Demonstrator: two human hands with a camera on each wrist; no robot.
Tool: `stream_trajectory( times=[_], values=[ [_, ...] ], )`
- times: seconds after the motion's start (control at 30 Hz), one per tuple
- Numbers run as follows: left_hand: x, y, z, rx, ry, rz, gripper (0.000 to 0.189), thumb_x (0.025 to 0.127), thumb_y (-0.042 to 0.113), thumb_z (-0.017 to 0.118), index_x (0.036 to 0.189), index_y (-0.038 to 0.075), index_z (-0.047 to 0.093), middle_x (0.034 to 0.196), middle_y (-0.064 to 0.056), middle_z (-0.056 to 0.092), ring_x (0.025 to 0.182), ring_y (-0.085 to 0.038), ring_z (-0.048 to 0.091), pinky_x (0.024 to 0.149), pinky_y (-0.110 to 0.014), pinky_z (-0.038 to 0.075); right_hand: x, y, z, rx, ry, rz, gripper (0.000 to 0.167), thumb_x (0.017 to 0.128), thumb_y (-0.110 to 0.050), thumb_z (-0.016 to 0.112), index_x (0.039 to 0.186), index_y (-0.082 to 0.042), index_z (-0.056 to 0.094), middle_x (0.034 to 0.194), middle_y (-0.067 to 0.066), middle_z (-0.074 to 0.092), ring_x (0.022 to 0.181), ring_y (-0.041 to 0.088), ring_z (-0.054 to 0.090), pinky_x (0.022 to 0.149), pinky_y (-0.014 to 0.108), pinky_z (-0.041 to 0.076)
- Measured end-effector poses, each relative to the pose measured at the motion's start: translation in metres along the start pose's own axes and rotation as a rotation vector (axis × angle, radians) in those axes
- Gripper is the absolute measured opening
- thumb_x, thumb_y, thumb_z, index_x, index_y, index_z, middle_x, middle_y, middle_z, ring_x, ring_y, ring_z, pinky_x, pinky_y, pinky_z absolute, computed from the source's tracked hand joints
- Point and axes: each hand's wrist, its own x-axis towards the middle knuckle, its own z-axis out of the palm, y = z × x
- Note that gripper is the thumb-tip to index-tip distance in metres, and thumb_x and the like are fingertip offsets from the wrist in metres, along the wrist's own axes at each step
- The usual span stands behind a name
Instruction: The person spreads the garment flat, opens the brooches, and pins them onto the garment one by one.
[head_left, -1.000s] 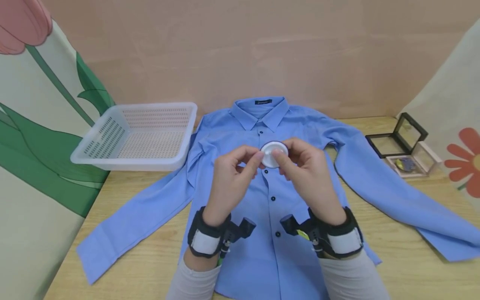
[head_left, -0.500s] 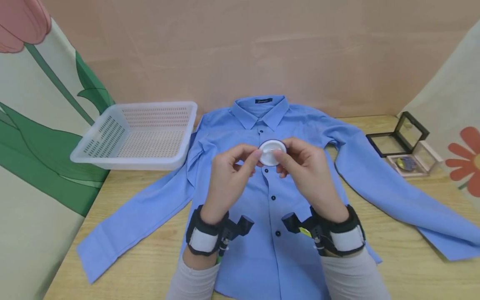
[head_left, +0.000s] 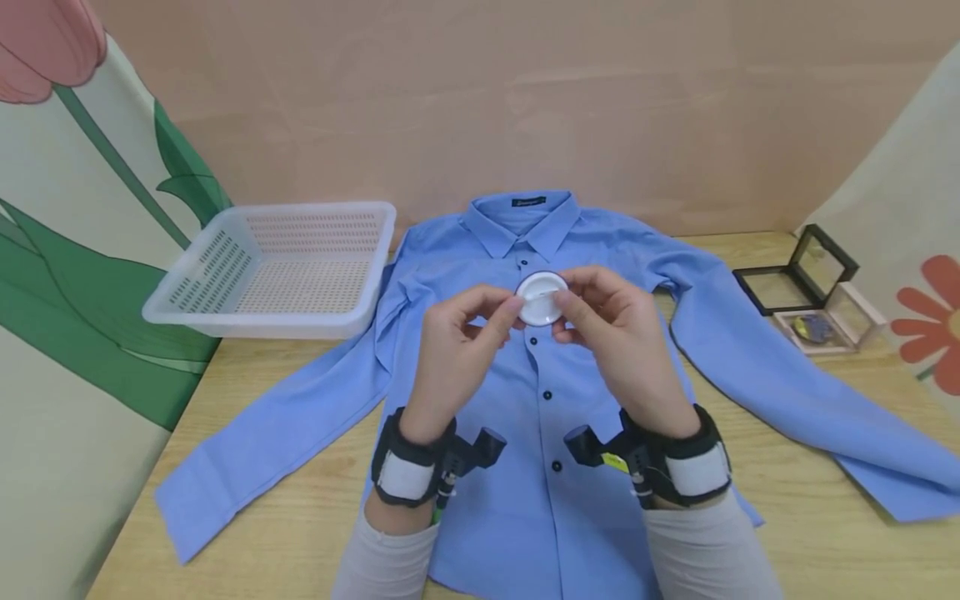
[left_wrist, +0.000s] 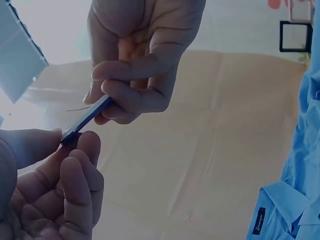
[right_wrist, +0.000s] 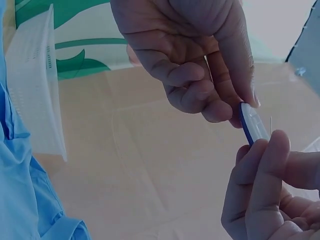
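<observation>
A round pin badge [head_left: 536, 310] is held up over the shirt front, its white back facing the head camera. My left hand [head_left: 459, 354] pinches its left edge between thumb and fingers. At the right edge, my right hand [head_left: 624, 346] grips it, thumb over the back and fingers behind. The right wrist view shows the badge [right_wrist: 254, 122] edge-on with a dark blue rim, its thin pin [right_wrist: 271, 123] standing away from the back near my right fingertips. Beneath lies a blue button-up shirt [head_left: 495, 467], spread flat, collar at the far side and sleeves out.
A white perforated plastic basket [head_left: 330, 327] stands at the back left, partly over a sleeve. At the back right are an open black-framed case [head_left: 797, 283] and a small open box [head_left: 851, 321] with a dark, yellow-marked round item [head_left: 813, 328]. The table [head_left: 285, 517] has a wood-grain top.
The badge has risen slightly and moved a little left. My right thumb has slid from the middle of its back towards the right edge, uncovering more of the back.
</observation>
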Motion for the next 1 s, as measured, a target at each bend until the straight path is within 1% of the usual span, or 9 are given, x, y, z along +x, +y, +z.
stream_trajectory(
  times=[0.17, 0.33, 0.4, 0.47, 0.53, 0.63, 0.7, 0.83, 1.0],
  values=[
    [0.001, 0.000, 0.000, 0.027, 0.006, 0.012, 0.016, 0.096, 0.010, 0.064, 0.104, -0.002, 0.071, 0.092, -0.015, 0.073, 0.081, -0.020, 0.064, 0.060, -0.026, 0.056, 0.000, 0.000, 0.000, 0.050, 0.016, -0.016, 0.020, 0.098, -0.014, 0.062, 0.113, 0.000, 0.065, 0.100, 0.004, 0.069, 0.073, 0.013, 0.063, 0.070, 0.021, 0.060],
    [0.001, -0.006, -0.002, 0.035, -0.008, 0.023, 0.015, 0.096, 0.009, 0.064, 0.104, -0.003, 0.071, 0.089, -0.016, 0.073, 0.081, -0.024, 0.067, 0.060, -0.026, 0.056, 0.001, 0.004, -0.001, 0.060, 0.012, -0.016, 0.020, 0.098, -0.014, 0.062, 0.111, 0.001, 0.065, 0.101, 0.004, 0.070, 0.072, 0.015, 0.064, 0.072, 0.023, 0.060],
    [0.001, -0.009, -0.004, 0.028, -0.026, 0.025, 0.016, 0.095, 0.007, 0.064, 0.107, -0.004, 0.070, 0.091, -0.017, 0.073, 0.083, -0.025, 0.067, 0.060, -0.027, 0.057, 0.002, 0.007, -0.001, 0.061, 0.008, -0.010, 0.021, 0.099, -0.015, 0.062, 0.112, 0.001, 0.065, 0.103, 0.005, 0.069, 0.072, 0.016, 0.064, 0.073, 0.025, 0.060],
    [0.002, -0.014, -0.005, 0.014, -0.052, 0.030, 0.020, 0.094, 0.005, 0.065, 0.112, -0.004, 0.068, 0.093, -0.017, 0.072, 0.084, -0.024, 0.066, 0.060, -0.032, 0.058, 0.004, 0.011, -0.002, 0.073, 0.003, 0.003, 0.023, 0.099, -0.016, 0.061, 0.113, 0.001, 0.065, 0.106, 0.007, 0.068, 0.072, 0.016, 0.064, 0.074, 0.025, 0.061],
    [0.003, -0.019, -0.007, -0.005, -0.087, 0.042, 0.029, 0.092, 0.003, 0.068, 0.120, -0.002, 0.066, 0.095, -0.017, 0.070, 0.084, -0.021, 0.063, 0.060, -0.034, 0.058, 0.006, 0.015, -0.004, 0.096, 0.000, 0.021, 0.024, 0.099, -0.017, 0.061, 0.114, 0.001, 0.064, 0.109, 0.008, 0.067, 0.073, 0.016, 0.064, 0.075, 0.025, 0.061],
    [0.007, -0.028, -0.009, 0.002, -0.141, 0.076, 0.044, 0.088, 0.002, 0.073, 0.131, 0.002, 0.061, 0.098, -0.014, 0.068, 0.083, -0.017, 0.060, 0.061, -0.032, 0.058, 0.009, 0.020, -0.006, 0.162, -0.008, 0.056, 0.023, 0.099, -0.018, 0.061, 0.114, -0.001, 0.065, 0.108, 0.007, 0.067, 0.075, 0.016, 0.064, 0.076, 0.024, 0.060],
    [0.010, -0.033, -0.010, 0.017, -0.170, 0.099, 0.052, 0.086, 0.002, 0.075, 0.135, 0.004, 0.058, 0.101, -0.013, 0.067, 0.083, -0.016, 0.059, 0.061, -0.027, 0.057, 0.011, 0.023, -0.007, 0.209, -0.022, 0.080, 0.020, 0.100, -0.018, 0.060, 0.113, -0.004, 0.065, 0.105, 0.006, 0.067, 0.076, 0.015, 0.064, 0.076, 0.023, 0.059],
    [0.017, -0.041, -0.010, 0.049, -0.196, 0.146, 0.054, 0.086, 0.003, 0.076, 0.137, 0.004, 0.057, 0.104, -0.011, 0.065, 0.083, -0.016, 0.059, 0.061, -0.026, 0.055, 0.016, 0.026, -0.007, 0.280, -0.063, 0.121, 0.017, 0.101, -0.018, 0.059, 0.111, -0.006, 0.065, 0.098, 0.003, 0.065, 0.075, 0.013, 0.064, 0.078, 0.022, 0.058],
    [0.021, -0.049, -0.013, 0.078, -0.212, 0.172, 0.056, 0.086, 0.005, 0.076, 0.138, 0.006, 0.057, 0.105, -0.009, 0.064, 0.084, -0.016, 0.057, 0.059, -0.024, 0.051, 0.023, 0.032, -0.007, 0.307, -0.092, 0.173, 0.017, 0.101, -0.020, 0.057, 0.109, -0.008, 0.065, 0.093, 0.002, 0.065, 0.072, 0.012, 0.063, 0.077, 0.022, 0.056]
  ],
)
